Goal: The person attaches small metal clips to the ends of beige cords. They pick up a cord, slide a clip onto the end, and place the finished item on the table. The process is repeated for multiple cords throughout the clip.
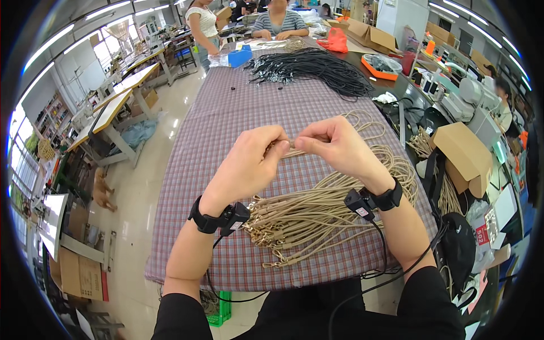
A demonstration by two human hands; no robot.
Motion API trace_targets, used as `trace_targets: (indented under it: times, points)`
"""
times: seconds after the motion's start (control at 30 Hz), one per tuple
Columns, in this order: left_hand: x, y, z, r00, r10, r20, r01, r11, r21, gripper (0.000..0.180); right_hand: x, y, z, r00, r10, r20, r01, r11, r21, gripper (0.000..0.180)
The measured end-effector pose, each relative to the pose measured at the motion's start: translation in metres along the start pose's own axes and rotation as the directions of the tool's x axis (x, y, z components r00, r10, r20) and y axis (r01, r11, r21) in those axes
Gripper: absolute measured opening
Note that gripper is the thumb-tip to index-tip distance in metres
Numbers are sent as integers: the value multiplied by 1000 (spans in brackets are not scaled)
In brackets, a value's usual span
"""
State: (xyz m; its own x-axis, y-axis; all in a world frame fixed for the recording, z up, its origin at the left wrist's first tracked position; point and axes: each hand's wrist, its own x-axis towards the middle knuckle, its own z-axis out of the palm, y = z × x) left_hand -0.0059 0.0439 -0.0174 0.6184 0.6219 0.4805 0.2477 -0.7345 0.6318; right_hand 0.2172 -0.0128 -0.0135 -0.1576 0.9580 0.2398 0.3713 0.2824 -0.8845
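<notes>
Above the checked cloth of the table, my left hand and my right hand meet almost fingertip to fingertip. Both are closed in a pinch on a beige cord, of which a short piece shows between them. More of that cord loops out beyond my right hand. Below my hands lies a thick bundle of beige cords, with gold metal clasps gathered at its left end. Whatever lies inside my curled left fingers is hidden.
A large pile of black cords covers the far part of the checked tablecloth. A blue box and a red plastic bag lie beyond. On the right stands an open cardboard box. Two people are at the far end.
</notes>
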Motion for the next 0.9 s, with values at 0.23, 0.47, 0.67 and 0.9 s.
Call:
trace_targets:
  times: [0.23,0.47,0.67,0.9]
  points:
    - [0,-4,3,986,-151,78,170,865,-472,13,-5,-11,-9,999,26,37,-26,1000,-5,20]
    - [0,-8,-1,972,-180,149,232,821,-522,13,-11,-13,3,917,-386,-95,339,884,-323,14]
    - [0,-5,1,993,-108,55,121,905,-408,10,-16,-20,-5,989,-133,-58,124,983,-137,15]
    - [1,-18,1,992,59,114,26,775,-631,13,-23,-29,-9,978,-209,24,206,975,79,13]
